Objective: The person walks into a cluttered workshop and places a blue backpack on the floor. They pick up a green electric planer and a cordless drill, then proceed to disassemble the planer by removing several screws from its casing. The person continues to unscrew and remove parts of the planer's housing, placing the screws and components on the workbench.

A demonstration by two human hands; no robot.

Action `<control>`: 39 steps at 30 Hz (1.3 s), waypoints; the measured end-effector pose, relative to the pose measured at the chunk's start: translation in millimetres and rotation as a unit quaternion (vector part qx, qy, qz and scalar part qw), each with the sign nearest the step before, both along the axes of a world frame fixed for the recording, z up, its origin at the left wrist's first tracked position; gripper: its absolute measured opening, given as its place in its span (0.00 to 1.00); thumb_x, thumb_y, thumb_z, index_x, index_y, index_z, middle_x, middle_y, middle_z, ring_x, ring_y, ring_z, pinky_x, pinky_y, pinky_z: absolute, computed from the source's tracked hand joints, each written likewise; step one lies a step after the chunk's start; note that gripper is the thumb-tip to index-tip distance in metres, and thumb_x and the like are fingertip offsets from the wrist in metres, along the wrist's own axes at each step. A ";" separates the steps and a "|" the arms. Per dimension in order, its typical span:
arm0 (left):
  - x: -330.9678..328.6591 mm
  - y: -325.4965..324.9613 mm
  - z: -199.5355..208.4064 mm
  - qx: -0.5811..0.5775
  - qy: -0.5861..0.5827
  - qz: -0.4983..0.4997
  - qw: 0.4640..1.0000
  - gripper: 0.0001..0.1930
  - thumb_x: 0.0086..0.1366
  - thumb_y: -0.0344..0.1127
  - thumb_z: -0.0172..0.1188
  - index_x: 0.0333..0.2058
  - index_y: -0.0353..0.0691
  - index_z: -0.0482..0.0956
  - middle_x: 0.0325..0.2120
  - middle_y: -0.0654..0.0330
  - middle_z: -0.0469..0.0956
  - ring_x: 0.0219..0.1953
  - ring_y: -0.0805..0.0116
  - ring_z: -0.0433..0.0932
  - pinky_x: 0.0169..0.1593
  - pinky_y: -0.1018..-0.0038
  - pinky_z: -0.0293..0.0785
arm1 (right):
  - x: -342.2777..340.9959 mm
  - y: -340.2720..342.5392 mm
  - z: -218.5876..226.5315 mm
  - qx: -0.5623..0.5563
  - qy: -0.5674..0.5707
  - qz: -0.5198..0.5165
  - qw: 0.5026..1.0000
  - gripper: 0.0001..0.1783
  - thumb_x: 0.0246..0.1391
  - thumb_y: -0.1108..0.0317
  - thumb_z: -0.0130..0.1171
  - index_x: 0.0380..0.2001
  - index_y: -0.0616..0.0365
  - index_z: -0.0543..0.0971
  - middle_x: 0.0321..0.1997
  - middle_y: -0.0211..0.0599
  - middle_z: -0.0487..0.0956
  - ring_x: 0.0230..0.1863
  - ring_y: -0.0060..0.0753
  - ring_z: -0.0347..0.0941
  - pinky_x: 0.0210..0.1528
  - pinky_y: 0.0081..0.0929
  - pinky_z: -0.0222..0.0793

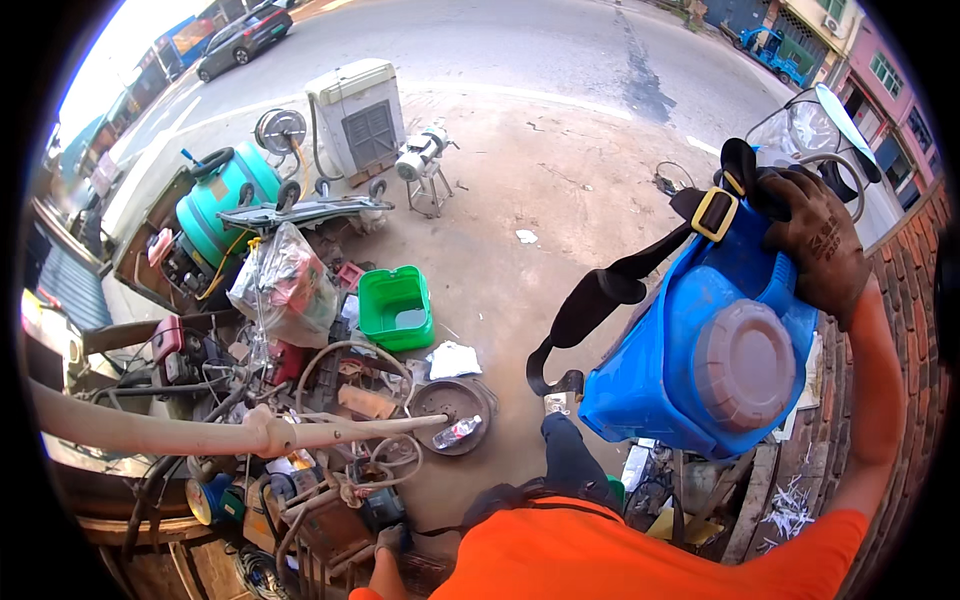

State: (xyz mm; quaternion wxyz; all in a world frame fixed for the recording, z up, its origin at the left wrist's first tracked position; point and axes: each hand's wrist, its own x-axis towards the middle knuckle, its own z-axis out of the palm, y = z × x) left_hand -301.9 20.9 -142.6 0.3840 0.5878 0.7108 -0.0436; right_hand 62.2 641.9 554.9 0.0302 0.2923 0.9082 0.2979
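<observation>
The gloved right hand (815,245) grips the blue tank (690,350) high, right of the green bin (395,305); its strap (620,285) hangs toward the bin.

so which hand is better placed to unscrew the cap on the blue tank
Left, probably. The right hand already grips the top of the blue tank and holds it up, so the cap faces the person. The left hand is low and looks empty.
</observation>
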 end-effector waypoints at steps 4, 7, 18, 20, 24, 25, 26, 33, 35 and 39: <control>63.6 36.7 7.4 -0.177 -0.422 0.525 0.718 0.15 0.67 0.45 0.52 0.44 0.43 0.77 0.44 0.52 0.80 0.45 0.50 0.78 0.43 0.58 0.76 | -96.8 108.5 -78.9 -0.100 -0.034 0.157 0.982 0.04 0.42 0.72 0.64 0.22 0.49 0.85 0.61 0.43 0.76 0.65 0.49 0.70 0.71 0.55 0.61; 121.4 101.2 5.2 -0.219 -0.570 0.513 0.603 0.19 0.67 0.46 0.49 0.49 0.41 0.75 0.48 0.50 0.79 0.50 0.46 0.77 0.47 0.55 0.76 | -172.2 190.4 -143.0 -0.141 -0.055 0.258 0.954 0.03 0.44 0.68 0.62 0.21 0.52 0.83 0.60 0.45 0.76 0.65 0.50 0.70 0.69 0.60 0.60; 197.4 337.4 28.4 -0.102 -0.443 0.851 0.265 0.21 0.71 0.50 0.49 0.48 0.38 0.77 0.44 0.50 0.80 0.45 0.48 0.80 0.48 0.57 0.77 | -507.2 416.0 -441.5 -0.224 -0.159 0.524 0.806 0.08 0.51 0.63 0.60 0.24 0.51 0.85 0.62 0.47 0.73 0.68 0.54 0.64 0.73 0.64 0.52; 191.2 392.5 21.9 -0.092 -0.441 0.864 0.225 0.21 0.71 0.50 0.49 0.48 0.38 0.77 0.44 0.50 0.81 0.46 0.48 0.80 0.49 0.57 0.77 | -562.3 432.9 -475.3 -0.238 -0.195 0.539 0.784 0.09 0.51 0.63 0.59 0.23 0.51 0.84 0.61 0.47 0.74 0.67 0.55 0.65 0.74 0.64 0.52; 181.9 498.3 23.1 -0.076 -0.415 0.897 0.130 0.21 0.71 0.51 0.50 0.48 0.38 0.77 0.44 0.50 0.81 0.46 0.49 0.80 0.49 0.57 0.77 | -666.8 467.2 -600.5 -0.237 -0.197 0.622 0.720 0.10 0.52 0.62 0.57 0.24 0.50 0.85 0.62 0.47 0.74 0.68 0.53 0.65 0.74 0.66 0.51; 178.5 525.2 21.4 -0.070 -0.410 0.903 0.108 0.21 0.71 0.51 0.50 0.48 0.38 0.78 0.44 0.51 0.81 0.46 0.49 0.80 0.49 0.57 0.77 | -690.4 475.5 -629.6 -0.232 -0.193 0.638 0.709 0.10 0.52 0.62 0.57 0.24 0.50 0.85 0.62 0.46 0.74 0.68 0.53 0.65 0.74 0.66 0.50; 177.8 551.4 21.4 -0.064 -0.400 0.910 0.085 0.21 0.71 0.51 0.50 0.48 0.38 0.78 0.44 0.51 0.81 0.46 0.49 0.80 0.49 0.57 0.77 | -716.0 479.6 -659.7 -0.229 -0.187 0.657 0.694 0.10 0.52 0.62 0.57 0.24 0.50 0.85 0.62 0.46 0.73 0.68 0.53 0.65 0.74 0.67 0.50; 197.1 747.7 48.8 -0.054 -0.350 0.931 -0.085 0.21 0.71 0.51 0.52 0.48 0.39 0.78 0.44 0.51 0.81 0.46 0.50 0.81 0.50 0.57 0.77 | -871.8 495.3 -804.8 -0.239 -0.179 0.727 0.619 0.17 0.52 0.66 0.58 0.44 0.63 0.83 0.66 0.49 0.70 0.68 0.54 0.65 0.75 0.65 0.49; 197.2 809.1 56.5 -0.063 -0.355 0.924 -0.126 0.21 0.71 0.51 0.52 0.48 0.39 0.79 0.44 0.51 0.82 0.46 0.50 0.81 0.50 0.58 0.77 | -902.7 507.5 -833.1 -0.243 -0.165 0.744 0.600 0.21 0.55 0.64 0.56 0.50 0.64 0.81 0.64 0.45 0.73 0.70 0.52 0.64 0.77 0.65 0.44; 190.9 916.2 65.5 -0.074 -0.367 0.908 -0.188 0.21 0.71 0.52 0.53 0.48 0.39 0.79 0.44 0.51 0.82 0.46 0.51 0.81 0.50 0.58 0.77 | -981.5 531.0 -864.3 -0.195 -0.200 0.762 0.584 0.14 0.58 0.62 0.55 0.39 0.55 0.86 0.68 0.44 0.70 0.73 0.48 0.60 0.75 0.71 0.41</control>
